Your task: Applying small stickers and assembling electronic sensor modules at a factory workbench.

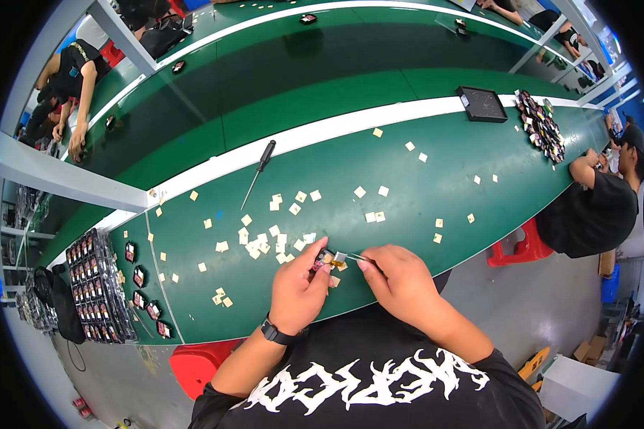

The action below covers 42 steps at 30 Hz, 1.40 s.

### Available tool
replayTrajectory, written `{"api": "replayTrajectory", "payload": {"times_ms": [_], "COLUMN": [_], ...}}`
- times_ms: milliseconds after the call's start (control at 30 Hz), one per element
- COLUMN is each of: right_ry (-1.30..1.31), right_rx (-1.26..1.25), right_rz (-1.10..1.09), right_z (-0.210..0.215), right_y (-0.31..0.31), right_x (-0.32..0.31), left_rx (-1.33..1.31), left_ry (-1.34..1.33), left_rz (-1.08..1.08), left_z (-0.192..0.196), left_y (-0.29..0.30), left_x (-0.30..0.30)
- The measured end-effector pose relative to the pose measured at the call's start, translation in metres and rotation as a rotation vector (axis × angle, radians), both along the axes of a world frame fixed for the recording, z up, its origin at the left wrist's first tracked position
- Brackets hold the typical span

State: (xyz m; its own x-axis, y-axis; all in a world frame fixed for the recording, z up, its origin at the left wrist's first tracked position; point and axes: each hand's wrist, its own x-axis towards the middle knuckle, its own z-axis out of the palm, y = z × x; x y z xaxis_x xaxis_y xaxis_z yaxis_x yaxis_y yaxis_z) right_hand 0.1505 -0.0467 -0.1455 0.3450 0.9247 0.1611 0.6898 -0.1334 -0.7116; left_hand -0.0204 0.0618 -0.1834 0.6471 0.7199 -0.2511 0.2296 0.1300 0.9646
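My left hand (298, 289), with a dark watch on its wrist, grips a small black electronic part (323, 260) between thumb and fingers. A bit of yellow film or tape shows at the part's right side. My right hand (397, 277) pinches a thin metal tool (356, 257), which looks like tweezers. Its tip meets a small pale square piece (340, 256) at the edge of the part. Whether the tool grips that piece or only touches it, I cannot tell. Both hands are above the near edge of the green table (379, 157).
Several small cream squares (263, 247) lie scattered on the table. A screwdriver (260, 171) lies farther back. Trays of black parts (93, 289) stand at left; a pile of parts (540, 125) and a black tray (483, 104) are at far right. A co-worker (601, 193) sits at right.
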Motion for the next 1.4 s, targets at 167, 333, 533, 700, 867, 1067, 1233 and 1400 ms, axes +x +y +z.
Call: {"api": "replayTrajectory", "payload": {"times_ms": [167,333,533,700,867,1067,1233,1400], "right_ry": [-0.078,-0.169,-0.19,0.068,0.617,0.518,0.007,-0.278], "right_rx": [0.0,-0.062,-0.107,-0.008,-0.198,-0.272,-0.075,-0.154], "right_rz": [0.09,0.119,0.15,0.181,-0.013,0.021,0.13,0.216], "right_z": [0.0,-0.003,-0.006,-0.012,-0.012,0.0,-0.002,0.007], "right_y": [0.002,0.006,0.011,0.014,0.009,0.015,0.013,0.014], "right_x": [-0.005,-0.005,-0.001,0.005,-0.003,-0.005,-0.001,0.002], "left_rx": [0.114,0.153,0.137,-0.381,-0.473,-0.38,-0.273,-0.047], "left_ry": [-0.002,0.04,-0.031,-0.149,-0.168,-0.158,-0.156,-0.033], "left_rz": [-0.038,-0.078,-0.166,-0.206,-0.182,-0.131,-0.135,-0.192], "left_z": [0.001,0.008,0.001,0.002,0.002,0.001,-0.003,0.006], "left_y": [0.001,0.004,0.012,0.026,0.029,0.024,0.021,0.019], "left_x": [0.0,0.003,-0.004,-0.009,-0.009,-0.007,-0.005,-0.002]}}
